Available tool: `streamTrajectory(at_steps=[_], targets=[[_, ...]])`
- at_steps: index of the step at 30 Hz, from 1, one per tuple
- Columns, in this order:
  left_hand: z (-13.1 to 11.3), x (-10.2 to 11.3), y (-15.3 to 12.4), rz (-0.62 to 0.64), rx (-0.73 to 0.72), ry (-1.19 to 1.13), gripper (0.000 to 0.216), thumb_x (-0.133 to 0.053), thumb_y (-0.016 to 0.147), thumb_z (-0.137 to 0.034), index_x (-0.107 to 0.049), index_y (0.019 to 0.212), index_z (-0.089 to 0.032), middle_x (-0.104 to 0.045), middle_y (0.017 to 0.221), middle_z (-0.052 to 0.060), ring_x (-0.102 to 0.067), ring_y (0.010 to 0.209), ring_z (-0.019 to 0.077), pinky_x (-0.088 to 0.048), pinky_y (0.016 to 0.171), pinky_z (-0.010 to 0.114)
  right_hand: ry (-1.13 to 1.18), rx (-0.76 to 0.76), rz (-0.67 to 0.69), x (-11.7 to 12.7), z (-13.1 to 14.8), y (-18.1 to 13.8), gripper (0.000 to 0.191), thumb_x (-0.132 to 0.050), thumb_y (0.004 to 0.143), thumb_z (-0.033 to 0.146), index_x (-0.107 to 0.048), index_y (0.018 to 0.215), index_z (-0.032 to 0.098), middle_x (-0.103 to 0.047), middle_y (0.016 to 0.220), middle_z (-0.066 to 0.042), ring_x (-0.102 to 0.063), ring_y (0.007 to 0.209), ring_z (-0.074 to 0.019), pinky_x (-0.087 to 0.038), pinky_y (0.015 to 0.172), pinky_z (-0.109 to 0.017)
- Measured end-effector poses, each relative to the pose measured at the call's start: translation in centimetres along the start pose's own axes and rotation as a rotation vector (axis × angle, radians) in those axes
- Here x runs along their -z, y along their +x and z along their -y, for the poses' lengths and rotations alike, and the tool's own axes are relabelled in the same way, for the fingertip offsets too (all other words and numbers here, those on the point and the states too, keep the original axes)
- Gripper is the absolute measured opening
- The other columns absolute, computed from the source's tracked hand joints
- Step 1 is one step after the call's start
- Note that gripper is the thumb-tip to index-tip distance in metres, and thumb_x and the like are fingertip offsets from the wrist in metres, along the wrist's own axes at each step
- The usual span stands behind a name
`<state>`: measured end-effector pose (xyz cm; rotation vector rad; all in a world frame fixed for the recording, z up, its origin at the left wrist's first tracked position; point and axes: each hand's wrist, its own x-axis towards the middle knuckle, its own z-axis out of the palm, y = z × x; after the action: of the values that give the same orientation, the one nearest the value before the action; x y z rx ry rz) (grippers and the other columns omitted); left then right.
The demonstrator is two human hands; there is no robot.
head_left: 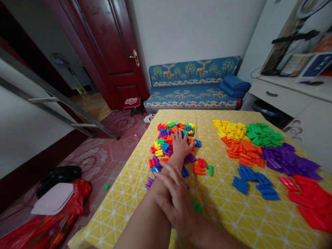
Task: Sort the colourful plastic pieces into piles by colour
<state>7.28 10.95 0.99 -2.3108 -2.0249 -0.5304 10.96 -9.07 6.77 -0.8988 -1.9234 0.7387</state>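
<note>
Blocks point(165, 146) lie under and around left hand point(181, 144); right hand point(176, 199) overlaps left forearm point(149, 211).

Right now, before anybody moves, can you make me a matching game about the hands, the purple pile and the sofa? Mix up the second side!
Things:
1. left hand
2. right hand
3. purple pile
4. sofa

Places and looks:
A. lying across the left forearm
B. blue with deer pictures
C. spread over the mixed blocks
D. between the green pile and the red pile

Right pairs: 1-C, 2-A, 3-D, 4-B
</note>
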Motion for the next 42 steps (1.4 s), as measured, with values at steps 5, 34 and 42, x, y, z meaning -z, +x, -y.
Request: streamTrajectory(at_steps=[5,34,42], targets=[[-0.1,0.1,0.4,0.067,0.012,0.004,0.077,-0.031,0.086,-0.072,-0.046,0.143,-0.022,-0.027,0.158,0.011,-0.02,0.146,0.0356,-0.015,0.118,0.055,-0.074,-0.174,-0.39,0.2,-6.9,2.1,0.033,-0.051,0.091,0.042,-0.057,0.115,0.02,-0.047,0.132,-0.014,-0.042,0.127,-0.0282,-0.034,0.108,-0.053],[0.1,0.7,-0.1,0.054,-0.015,0.02,0.076,-0.034,0.086,-0.071,-0.047,0.142,-0.021,-0.027,0.158,0.009,-0.019,0.146,0.0357,-0.014,0.119,0.054,0.033,-0.074,-0.117,1.4,-1.6,-1.1,0.02,-0.053,0.09,0.022,-0.059,0.108,0.024,-0.06,0.099,-0.004,-0.059,0.077,-0.0141,-0.052,0.071,-0.027],[0.3,0.2,0.3,0.077,-0.021,0.029,0.069,-0.037,0.088,-0.063,-0.045,0.144,-0.023,-0.026,0.159,0.008,-0.018,0.146,0.0352,-0.013,0.119,0.055,-0.354,-0.182,-0.334,7.9,-16.7,8.3,0.034,-0.053,0.08,0.02,-0.064,0.111,0.015,-0.06,0.119,-0.016,-0.052,0.12,-0.0286,-0.039,0.105,-0.052]])
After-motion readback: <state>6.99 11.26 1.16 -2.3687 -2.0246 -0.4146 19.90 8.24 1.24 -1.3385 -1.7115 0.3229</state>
